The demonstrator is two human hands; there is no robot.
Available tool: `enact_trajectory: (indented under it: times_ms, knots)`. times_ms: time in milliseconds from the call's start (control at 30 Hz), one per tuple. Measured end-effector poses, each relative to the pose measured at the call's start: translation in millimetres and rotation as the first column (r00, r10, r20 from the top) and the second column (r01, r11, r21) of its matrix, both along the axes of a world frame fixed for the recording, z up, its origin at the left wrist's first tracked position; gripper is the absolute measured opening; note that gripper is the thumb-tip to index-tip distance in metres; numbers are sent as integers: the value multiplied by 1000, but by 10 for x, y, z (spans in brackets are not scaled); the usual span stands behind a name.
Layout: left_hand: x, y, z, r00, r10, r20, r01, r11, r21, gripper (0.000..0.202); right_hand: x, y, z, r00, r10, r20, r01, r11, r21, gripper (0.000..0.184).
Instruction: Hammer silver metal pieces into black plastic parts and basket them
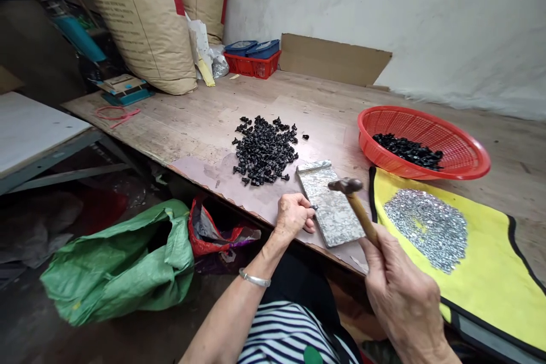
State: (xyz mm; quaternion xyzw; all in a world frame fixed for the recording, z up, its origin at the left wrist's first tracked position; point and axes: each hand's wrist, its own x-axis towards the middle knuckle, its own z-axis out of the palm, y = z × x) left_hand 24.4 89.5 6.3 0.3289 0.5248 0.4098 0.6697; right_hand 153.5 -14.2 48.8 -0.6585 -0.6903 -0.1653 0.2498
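Note:
My right hand (pixel 403 287) is wrapped round the wooden handle of a hammer (pixel 362 213), whose metal head is raised over a worn metal plate (pixel 336 213). At the plate's left edge, my left hand (pixel 294 213) pinches a small black part (pixel 314 207) between thumb and fingertips. A pile of similar small black parts (pixel 264 151) lies on the table just beyond the plate. To the right, many small shiny metal pieces (pixel 426 227) are spread on a yellow cloth (pixel 490 261) with black edging.
A red plastic basket (pixel 464 153) holding more black parts stands behind the cloth. Farther back are a red crate (pixel 256 66) with blue boxes, a cardboard sheet (pixel 333 60) and large paper sacks (pixel 140 23). A green sack (pixel 123 273) sits below the table's front edge.

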Motion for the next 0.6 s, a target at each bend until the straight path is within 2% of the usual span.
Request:
enact_trajectory:
  times_ms: [33, 100, 167, 200, 333, 367, 533, 600]
  knots:
    - [-1, 0, -2, 1000, 4, 2, -4, 1000, 2, 14, -13, 4, -20, 999, -33, 11, 33, 999, -5, 32]
    - [-3, 0, -6, 1000, 20, 2, -20, 1000, 17, 14, -26, 17, -74, 994, -65, 92, 74, 992, -100, 30]
    - [-6, 1, -12, 1000, 30, 3, -30, 999, 32, 14, -21, 32, -108, 983, -38, 178, 76, 974, -212, 29]
    - [-8, 2, -15, 1000, 30, 5, -30, 999, 35, 14, -14, 36, -108, 981, -23, 193, 66, 973, -221, 29]
    - [-11, 5, -21, 1000, 16, 16, -16, 1000, 13, 14, -8, 22, -70, 996, -59, 69, 58, 998, 24, 33]
    - [-12, 5, -20, 1000, 17, 16, -18, 1000, 14, 14, -15, 16, -77, 997, -62, 45, 61, 998, 35, 34]
    - [-17, -1, -19, 1000, 26, 14, -27, 999, 40, 15, -16, -5, -141, 990, -55, 130, 85, 969, -232, 35]
    - [-16, -4, -27, 1000, 25, 17, -26, 999, 36, 15, -3, -18, -118, 993, -86, 86, 99, 982, -160, 37]
